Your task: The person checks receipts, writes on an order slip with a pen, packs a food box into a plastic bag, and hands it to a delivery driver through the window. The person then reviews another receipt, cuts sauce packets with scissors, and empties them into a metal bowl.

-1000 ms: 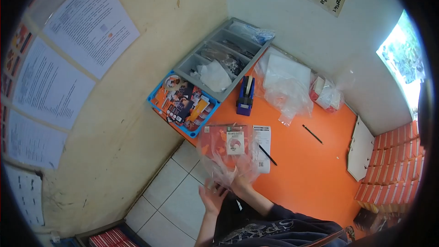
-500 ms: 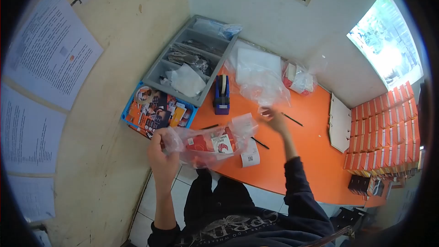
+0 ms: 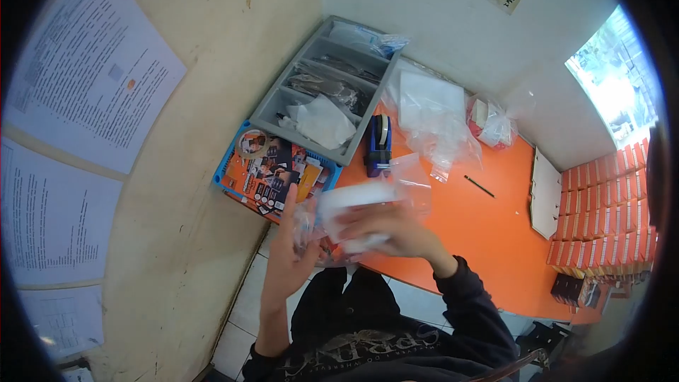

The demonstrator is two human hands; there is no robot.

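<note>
In front of my body a clear plastic bag (image 3: 305,223) with a red-and-white packet inside is gripped at its left end by my left hand (image 3: 284,258), fingers pointing up and thumb across. My right hand (image 3: 396,232), smeared by motion, is over the bag with a white paper strip (image 3: 357,197) curling around its fingers. The paper and hand cover most of the packet. A flat clear bag (image 3: 415,178) lies just beyond, near the blue tape dispenser (image 3: 378,145).
A grey divided tray (image 3: 332,85) of plastic packets stands at the back left, beside a blue-rimmed basket (image 3: 233,148) with printed cards. Plastic sheets (image 3: 431,102), a bagged item (image 3: 491,126), a pencil (image 3: 479,186) and stacked orange boxes (image 3: 601,212) are on the orange table (image 3: 467,240).
My right hand has come left from the table to the bag, now with the white paper strip that lay on the table. The bag has been drawn closer to my body.
</note>
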